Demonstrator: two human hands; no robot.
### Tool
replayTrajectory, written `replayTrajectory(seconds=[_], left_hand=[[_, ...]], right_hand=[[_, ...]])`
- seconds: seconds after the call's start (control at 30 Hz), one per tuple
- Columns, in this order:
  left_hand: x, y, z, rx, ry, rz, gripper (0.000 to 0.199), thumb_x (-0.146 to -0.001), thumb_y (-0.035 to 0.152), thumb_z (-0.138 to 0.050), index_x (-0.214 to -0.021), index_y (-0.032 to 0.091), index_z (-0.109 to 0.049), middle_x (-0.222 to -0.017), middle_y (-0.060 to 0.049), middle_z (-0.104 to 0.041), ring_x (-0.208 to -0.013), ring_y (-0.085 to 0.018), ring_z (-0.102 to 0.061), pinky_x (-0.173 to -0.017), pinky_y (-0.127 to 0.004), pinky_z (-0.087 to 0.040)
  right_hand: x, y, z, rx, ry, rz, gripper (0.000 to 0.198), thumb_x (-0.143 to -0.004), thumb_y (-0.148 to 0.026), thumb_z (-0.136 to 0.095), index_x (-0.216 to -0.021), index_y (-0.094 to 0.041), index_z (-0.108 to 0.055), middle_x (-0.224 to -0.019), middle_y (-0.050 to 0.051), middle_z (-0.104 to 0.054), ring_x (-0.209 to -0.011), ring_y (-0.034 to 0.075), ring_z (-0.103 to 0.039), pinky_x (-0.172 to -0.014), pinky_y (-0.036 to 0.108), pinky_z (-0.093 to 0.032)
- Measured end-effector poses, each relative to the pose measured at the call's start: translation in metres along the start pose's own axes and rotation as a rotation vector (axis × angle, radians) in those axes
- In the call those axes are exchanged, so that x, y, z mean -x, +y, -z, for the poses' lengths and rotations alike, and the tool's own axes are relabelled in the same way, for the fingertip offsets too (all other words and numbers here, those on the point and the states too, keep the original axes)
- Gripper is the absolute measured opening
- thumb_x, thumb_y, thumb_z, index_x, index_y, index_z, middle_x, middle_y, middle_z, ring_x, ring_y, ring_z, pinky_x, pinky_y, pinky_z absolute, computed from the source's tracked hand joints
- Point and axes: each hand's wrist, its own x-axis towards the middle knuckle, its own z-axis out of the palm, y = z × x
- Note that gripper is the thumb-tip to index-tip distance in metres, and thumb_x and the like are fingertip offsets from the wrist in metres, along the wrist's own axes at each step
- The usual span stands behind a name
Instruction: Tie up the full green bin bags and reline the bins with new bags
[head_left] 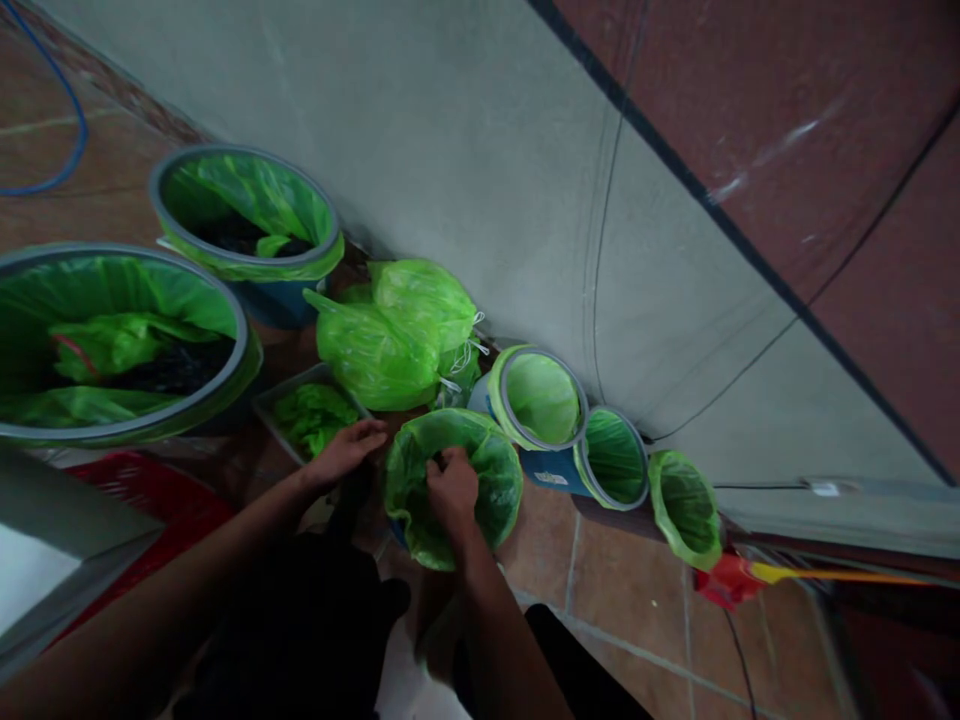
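Observation:
A small bin lined with a green plastic bag (495, 480) stands on the tiled floor right in front of me. My right hand (452, 490) reaches into its mouth, fingers closed on the green liner. My left hand (346, 452) rests on the liner's left rim, fingers spread over the edge. Behind the bin lies a tied, full green bag (390, 345).
Two large lined bins (247, 215) (112, 340) stand at the left. A grey tray with green bags (311, 415) sits beside my left hand. Three small lined bins (540, 395) (615, 455) (684, 505) line the grey wall. A red dustpan with a yellow handle (731, 578) lies at the right.

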Motion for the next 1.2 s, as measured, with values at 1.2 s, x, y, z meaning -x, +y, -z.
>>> replayTrajectory(seconds=[1.2], left_hand=[[-0.044, 0.066, -0.074, -0.744, -0.181, -0.48, 0.039, -0.082, 0.036, -0.06, -0.117, 0.018, -0.065, -0.124, -0.013, -0.065, -0.121, -0.03, -0.055, -0.11, -0.04, -0.033]], right_hand=[[-0.056, 0.051, 0.067, -0.005, 0.323, 0.25, 0.033, -0.092, -0.017, -0.043, -0.114, -0.014, -0.067, -0.114, 0.01, -0.069, -0.112, 0.021, -0.059, -0.103, 0.034, -0.04]])
